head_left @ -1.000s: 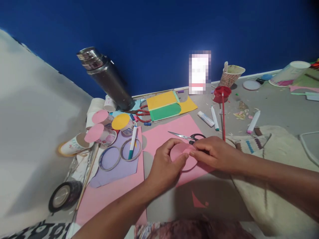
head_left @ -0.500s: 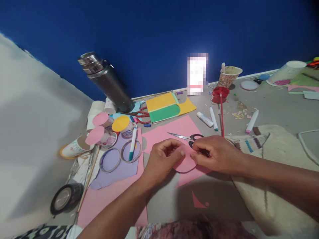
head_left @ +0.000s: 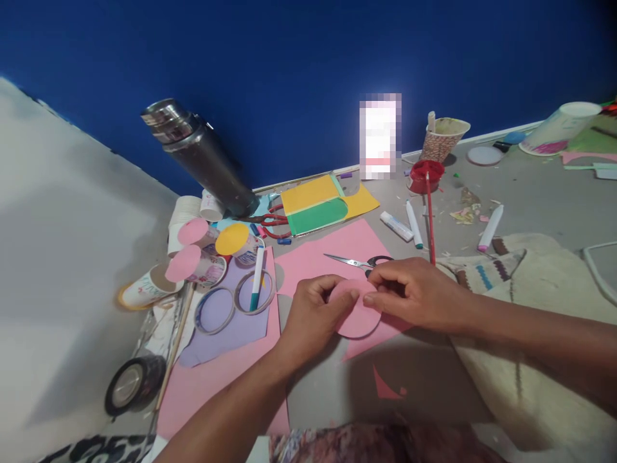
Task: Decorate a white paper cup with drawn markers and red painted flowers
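Both my hands pinch a pink paper circle just above a sheet of pink paper on the grey floor. My left hand grips the circle's left edge with thumb and fingers. My right hand pinches its upper right edge. Small black-handled scissors lie shut on the pink sheet just beyond my fingers.
To the left lie paper cups capped with pink and yellow discs, two tape rings on lilac paper, a teal marker and a black tape roll. A steel flask stands by the blue wall. Markers, a red dish and a cream cloth lie right.
My hands have stayed on the pink circle, shifting their finger grip along its top edge. The view has drifted slightly.
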Demonstrator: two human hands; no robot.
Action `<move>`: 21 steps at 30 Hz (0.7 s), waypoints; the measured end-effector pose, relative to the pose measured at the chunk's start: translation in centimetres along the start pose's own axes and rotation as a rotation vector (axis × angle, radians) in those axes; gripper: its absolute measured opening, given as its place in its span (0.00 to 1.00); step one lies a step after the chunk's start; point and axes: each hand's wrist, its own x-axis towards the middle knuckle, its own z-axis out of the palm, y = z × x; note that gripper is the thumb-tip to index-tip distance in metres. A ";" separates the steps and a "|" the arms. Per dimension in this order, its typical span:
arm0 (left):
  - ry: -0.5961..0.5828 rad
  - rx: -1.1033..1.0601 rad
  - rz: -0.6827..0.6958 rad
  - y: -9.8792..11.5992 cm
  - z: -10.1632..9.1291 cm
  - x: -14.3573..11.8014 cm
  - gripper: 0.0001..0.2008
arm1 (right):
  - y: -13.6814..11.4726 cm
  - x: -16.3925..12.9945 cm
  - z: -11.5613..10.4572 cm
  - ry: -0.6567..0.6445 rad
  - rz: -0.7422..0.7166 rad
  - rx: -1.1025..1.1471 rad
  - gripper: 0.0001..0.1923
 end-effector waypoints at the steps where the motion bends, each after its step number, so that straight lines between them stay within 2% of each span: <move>1: 0.013 -0.021 -0.005 0.1 0.0 0.0 0.12 | 0.0 0.0 0.0 -0.010 0.025 0.044 0.17; 5: 0.044 -0.097 -0.029 0.3 0.1 0.0 0.13 | 0.0 0.1 -0.2 -0.036 0.066 0.117 0.20; 12: 0.040 -0.113 -0.040 0.2 0.0 0.0 0.15 | 0.1 0.1 -0.1 -0.018 0.035 0.052 0.21; 21: 0.151 -0.285 -0.027 -0.2 0.0 0.1 0.14 | 0.2 0.3 -0.3 0.006 0.084 0.169 0.21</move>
